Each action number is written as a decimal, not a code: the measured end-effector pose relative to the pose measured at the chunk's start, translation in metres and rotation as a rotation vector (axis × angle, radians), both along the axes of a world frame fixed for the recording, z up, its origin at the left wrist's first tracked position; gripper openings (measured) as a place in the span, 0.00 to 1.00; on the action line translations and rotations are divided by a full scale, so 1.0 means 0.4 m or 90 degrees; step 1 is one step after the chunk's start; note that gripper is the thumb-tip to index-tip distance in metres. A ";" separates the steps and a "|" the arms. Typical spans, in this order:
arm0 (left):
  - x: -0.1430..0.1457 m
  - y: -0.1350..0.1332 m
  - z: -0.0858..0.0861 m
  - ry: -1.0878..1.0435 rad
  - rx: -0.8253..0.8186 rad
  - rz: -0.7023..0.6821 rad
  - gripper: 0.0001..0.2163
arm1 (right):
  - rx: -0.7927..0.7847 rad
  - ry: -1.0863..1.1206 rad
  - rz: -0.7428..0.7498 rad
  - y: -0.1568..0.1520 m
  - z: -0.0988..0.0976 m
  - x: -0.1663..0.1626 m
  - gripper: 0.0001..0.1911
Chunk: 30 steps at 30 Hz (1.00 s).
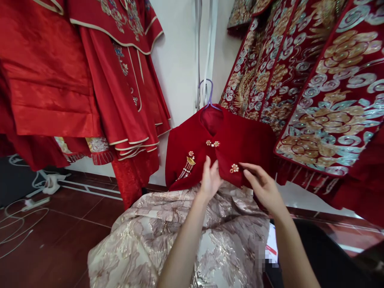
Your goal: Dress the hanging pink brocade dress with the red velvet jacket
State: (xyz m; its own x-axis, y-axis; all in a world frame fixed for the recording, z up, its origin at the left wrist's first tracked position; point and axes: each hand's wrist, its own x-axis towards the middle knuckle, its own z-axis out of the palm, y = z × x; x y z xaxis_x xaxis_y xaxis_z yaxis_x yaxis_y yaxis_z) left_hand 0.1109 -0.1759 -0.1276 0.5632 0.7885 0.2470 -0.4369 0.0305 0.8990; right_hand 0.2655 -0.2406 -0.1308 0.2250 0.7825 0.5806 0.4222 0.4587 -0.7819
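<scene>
A dark red velvet jacket (240, 128) hangs by a purple hanger (210, 94), its lower front parted. A pearl-and-gold flower clasp (213, 143) joins it below the neckline. At the parted edge, my left hand (211, 180) has its thumb and fingers apart; some fingertips are hidden by the right-hand panel. My right hand (264, 186) pinches the cloth of that panel, just right of a loose flower fastener (234, 168). On the jacket's left side is a gold fan-shaped brooch (189, 162) with beaded tassels. Pale floral brocade fabric (180, 224) spreads below both hands.
Red garments with cream piping (120, 92) hang at the left. A heavily embroidered red and gold garment (300, 80) hangs at the right. White metal poles (207, 48) stand behind the hanger. Cables and a power strip (36, 203) lie on the tiled floor.
</scene>
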 end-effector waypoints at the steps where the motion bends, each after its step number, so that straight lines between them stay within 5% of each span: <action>1: 0.021 -0.013 -0.018 0.023 0.029 0.006 0.37 | 0.013 -0.002 -0.061 0.003 -0.011 0.033 0.17; 4: 0.099 -0.046 -0.077 0.123 0.192 -0.001 0.32 | 0.056 -0.027 -0.190 0.011 -0.039 0.113 0.20; 9: 0.153 -0.054 -0.137 0.260 0.378 0.165 0.16 | 0.079 -0.057 -0.283 0.005 -0.058 0.161 0.22; 13: 0.110 -0.034 -0.132 0.402 0.580 0.210 0.11 | 0.021 -0.041 -0.236 0.002 -0.059 0.154 0.22; 20: 0.101 -0.082 -0.071 0.602 0.633 0.146 0.11 | 0.020 -0.139 -0.183 0.026 -0.065 0.120 0.25; 25: 0.127 -0.180 -0.010 0.611 0.473 0.148 0.11 | -0.022 -0.107 -0.174 0.024 -0.062 0.120 0.28; 30: 0.073 -0.133 0.009 0.405 0.079 -0.334 0.10 | -0.083 0.004 -0.106 -0.003 -0.041 0.139 0.31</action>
